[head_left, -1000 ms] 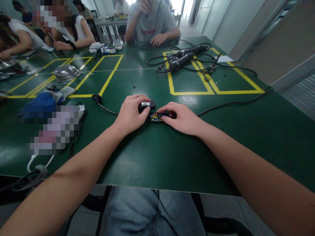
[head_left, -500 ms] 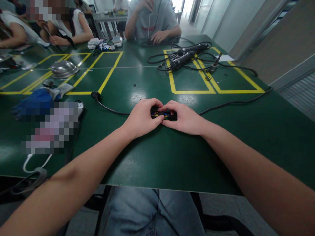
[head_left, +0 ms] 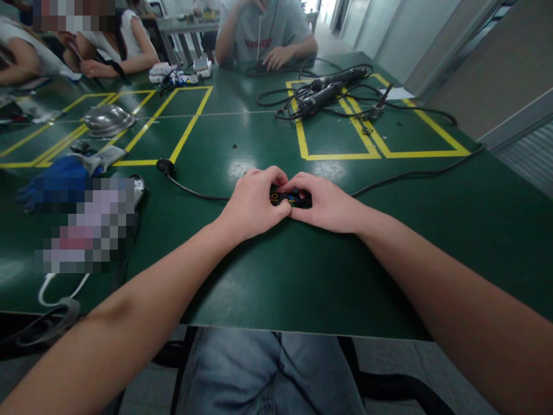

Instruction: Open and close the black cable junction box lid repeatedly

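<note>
Between my two hands, low over the green table, is a narrow black housing [head_left: 305, 201] with small coloured wires showing inside. My left hand [head_left: 256, 202] grips its left part, fingers curled over the far side and thumb at the near side. The right end is gripped by my right hand [head_left: 328, 202], its fingertips meeting the left hand's at the middle. Most of the housing is hidden under the fingers. A black cord [head_left: 196, 195] ending in a round black plug [head_left: 165, 166] runs out left of my hands; another black cord [head_left: 401, 176] leads off to the right.
On the left lie blue gloves [head_left: 60, 181], a blurred-out object with a white cable [head_left: 43, 288], and a metal bowl [head_left: 108, 120]. Black corded handheld tools [head_left: 322, 98] rest within yellow tape at the back right. A person [head_left: 268, 34] sits opposite; others sit at the far left.
Both hands stay on the black housing with a slight shift of the fingers; my left thumb sits a little further right. The whole view has shifted slightly.
</note>
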`<state>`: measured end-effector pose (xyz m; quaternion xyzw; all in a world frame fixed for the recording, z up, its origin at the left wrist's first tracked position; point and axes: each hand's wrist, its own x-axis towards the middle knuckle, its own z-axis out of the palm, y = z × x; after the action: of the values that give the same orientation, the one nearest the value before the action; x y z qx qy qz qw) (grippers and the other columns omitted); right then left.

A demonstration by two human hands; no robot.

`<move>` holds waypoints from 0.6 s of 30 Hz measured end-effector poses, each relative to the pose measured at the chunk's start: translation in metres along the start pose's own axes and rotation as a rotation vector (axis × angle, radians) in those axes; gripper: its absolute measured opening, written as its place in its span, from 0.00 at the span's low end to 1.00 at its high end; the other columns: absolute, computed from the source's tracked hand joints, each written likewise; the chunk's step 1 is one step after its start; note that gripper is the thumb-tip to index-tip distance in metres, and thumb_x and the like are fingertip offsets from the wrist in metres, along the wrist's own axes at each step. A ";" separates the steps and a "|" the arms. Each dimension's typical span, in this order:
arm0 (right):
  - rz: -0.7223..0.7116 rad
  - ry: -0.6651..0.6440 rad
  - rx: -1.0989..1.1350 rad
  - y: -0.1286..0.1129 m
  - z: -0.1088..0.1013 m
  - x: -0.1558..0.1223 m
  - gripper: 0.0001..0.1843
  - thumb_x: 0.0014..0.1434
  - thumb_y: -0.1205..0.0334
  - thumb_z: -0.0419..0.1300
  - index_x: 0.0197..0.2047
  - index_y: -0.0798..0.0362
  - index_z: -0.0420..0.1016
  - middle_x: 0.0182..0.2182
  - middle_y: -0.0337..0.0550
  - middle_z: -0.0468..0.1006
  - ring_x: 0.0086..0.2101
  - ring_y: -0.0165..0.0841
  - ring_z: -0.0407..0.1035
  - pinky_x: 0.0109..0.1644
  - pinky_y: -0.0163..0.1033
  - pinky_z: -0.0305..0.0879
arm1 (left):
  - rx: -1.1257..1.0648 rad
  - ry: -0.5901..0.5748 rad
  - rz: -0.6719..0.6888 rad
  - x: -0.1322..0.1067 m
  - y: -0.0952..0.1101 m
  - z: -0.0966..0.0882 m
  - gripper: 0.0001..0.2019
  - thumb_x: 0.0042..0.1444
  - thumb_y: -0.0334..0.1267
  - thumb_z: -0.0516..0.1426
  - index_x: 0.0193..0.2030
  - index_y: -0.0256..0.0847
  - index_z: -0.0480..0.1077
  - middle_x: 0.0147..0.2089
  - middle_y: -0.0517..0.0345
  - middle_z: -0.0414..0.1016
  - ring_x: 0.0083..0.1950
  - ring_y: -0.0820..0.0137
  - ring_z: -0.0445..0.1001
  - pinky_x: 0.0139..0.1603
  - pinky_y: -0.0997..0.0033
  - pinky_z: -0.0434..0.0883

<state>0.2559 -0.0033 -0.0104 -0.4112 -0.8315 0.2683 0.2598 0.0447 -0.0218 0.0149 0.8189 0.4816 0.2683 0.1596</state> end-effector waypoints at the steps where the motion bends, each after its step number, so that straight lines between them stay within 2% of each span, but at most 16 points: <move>1: -0.002 0.002 0.003 0.000 0.000 0.000 0.19 0.60 0.61 0.72 0.55 0.45 0.87 0.53 0.46 0.87 0.46 0.44 0.81 0.55 0.51 0.79 | 0.011 -0.005 0.010 0.000 0.000 0.000 0.14 0.56 0.34 0.63 0.50 0.44 0.77 0.50 0.53 0.87 0.56 0.53 0.81 0.60 0.49 0.78; 5: -0.004 0.015 0.013 0.001 0.001 0.000 0.19 0.58 0.62 0.73 0.53 0.45 0.88 0.52 0.47 0.87 0.48 0.46 0.81 0.57 0.54 0.79 | 0.011 -0.031 0.043 0.001 -0.002 -0.002 0.15 0.56 0.33 0.62 0.51 0.44 0.77 0.50 0.53 0.87 0.58 0.52 0.81 0.63 0.47 0.77; 10: -0.005 0.020 0.013 0.001 0.000 0.000 0.19 0.58 0.61 0.74 0.53 0.46 0.88 0.52 0.47 0.87 0.49 0.46 0.81 0.58 0.54 0.79 | -0.015 -0.026 0.006 0.001 -0.002 -0.003 0.16 0.55 0.33 0.63 0.51 0.45 0.78 0.51 0.53 0.87 0.59 0.52 0.81 0.65 0.47 0.77; 18: -0.009 0.014 -0.015 0.001 0.001 0.000 0.19 0.59 0.60 0.73 0.54 0.46 0.88 0.52 0.47 0.86 0.48 0.45 0.81 0.56 0.50 0.79 | -0.048 -0.035 -0.003 0.001 -0.002 -0.001 0.15 0.55 0.33 0.62 0.50 0.44 0.78 0.50 0.54 0.88 0.54 0.55 0.84 0.62 0.49 0.78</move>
<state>0.2561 -0.0028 -0.0115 -0.4113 -0.8335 0.2581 0.2637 0.0432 -0.0196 0.0152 0.8187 0.4734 0.2650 0.1879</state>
